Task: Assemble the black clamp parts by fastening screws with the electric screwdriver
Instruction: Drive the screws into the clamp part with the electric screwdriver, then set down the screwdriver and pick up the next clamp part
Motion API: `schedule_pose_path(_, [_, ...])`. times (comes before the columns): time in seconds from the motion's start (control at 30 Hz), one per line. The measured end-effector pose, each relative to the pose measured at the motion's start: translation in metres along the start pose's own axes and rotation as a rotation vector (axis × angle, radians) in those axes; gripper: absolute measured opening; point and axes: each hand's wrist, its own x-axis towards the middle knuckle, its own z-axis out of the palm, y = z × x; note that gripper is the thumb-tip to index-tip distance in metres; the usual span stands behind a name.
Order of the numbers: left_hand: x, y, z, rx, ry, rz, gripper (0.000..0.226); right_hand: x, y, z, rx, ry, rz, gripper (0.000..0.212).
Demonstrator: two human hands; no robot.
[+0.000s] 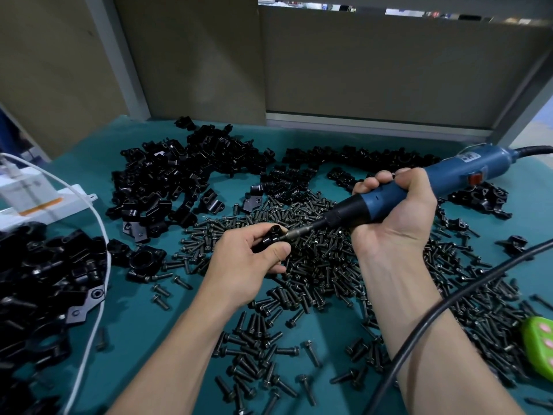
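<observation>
My left hand [248,259] grips a black clamp part [269,238] just above the screw pile, mostly hidden by my fingers. My right hand [395,211] is wrapped round the blue electric screwdriver [449,181], which slants down to the left. Its bit [299,233] touches the right end of the clamp part. A wide heap of black screws [314,265] covers the green mat under both hands. Loose black clamp parts [179,181] lie piled at the back left.
More clamp parts fill the left edge [45,280] and the back row [359,157]. A white cable [98,223] curves on the left, the screwdriver's black cord [449,307] crosses my right forearm. A green object [538,345] lies at the right edge. Partition boards [389,70] stand behind.
</observation>
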Motion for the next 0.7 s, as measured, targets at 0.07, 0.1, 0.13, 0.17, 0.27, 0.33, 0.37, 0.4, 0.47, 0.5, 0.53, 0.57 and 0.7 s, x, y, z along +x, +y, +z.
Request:
schedule_pose_path(0.07, [0.001, 0.0, 0.001, -0.011, -0.004, -0.005, 0.027, 0.001, -0.002, 0.0, 0.002, 0.014, -0.004, 0.017])
schedule_pose_path(0.1, [0.001, 0.0, 0.001, -0.015, -0.004, -0.01, 0.029, 0.001, -0.004, 0.0, -0.001, 0.028, -0.01, 0.018])
schedule_pose_path(0.13, [0.001, -0.001, 0.001, -0.015, 0.002, -0.016, 0.031, 0.002, -0.006, 0.0, -0.004, 0.049, -0.018, 0.019])
schedule_pose_path(0.17, [0.002, -0.001, 0.001, -0.012, 0.013, -0.019, 0.034, 0.002, -0.009, -0.001, -0.009, 0.073, -0.026, 0.021])
schedule_pose_path(0.27, [0.003, -0.002, -0.001, 0.022, 0.066, 0.0, 0.031, 0.003, -0.015, -0.002, -0.071, 0.133, -0.037, 0.023])
schedule_pose_path(0.33, [0.003, -0.002, -0.002, 0.073, 0.11, 0.026, 0.025, 0.003, -0.018, -0.002, -0.147, 0.17, -0.037, 0.023])
schedule_pose_path(0.37, [0.001, -0.002, -0.003, 0.131, 0.132, 0.045, 0.022, 0.003, -0.019, -0.001, -0.208, 0.189, -0.04, 0.022])
schedule_pose_path(0.4, [0.0, -0.001, -0.003, 0.199, 0.157, 0.065, 0.022, 0.003, -0.02, 0.0, -0.305, 0.207, -0.04, 0.021])
schedule_pose_path(0.47, [-0.004, 0.002, -0.002, 0.281, 0.205, 0.107, 0.026, 0.005, -0.023, 0.002, -0.602, 0.218, -0.011, 0.022])
schedule_pose_path(0.5, [-0.006, 0.003, -0.002, 0.289, 0.22, 0.13, 0.027, 0.006, -0.024, 0.002, -0.758, 0.189, 0.021, 0.025])
schedule_pose_path(0.53, [-0.007, 0.004, -0.001, 0.292, 0.231, 0.16, 0.028, 0.006, -0.025, 0.003, -0.903, 0.132, 0.06, 0.029])
schedule_pose_path(0.57, [-0.009, 0.005, -0.001, 0.293, 0.239, 0.191, 0.028, 0.005, -0.025, 0.002, -1.043, 0.059, 0.106, 0.035])
schedule_pose_path(0.7, [-0.013, 0.011, 0.002, 0.315, 0.281, 0.278, 0.034, -0.005, -0.015, -0.004, -1.816, -0.137, 0.157, 0.078])
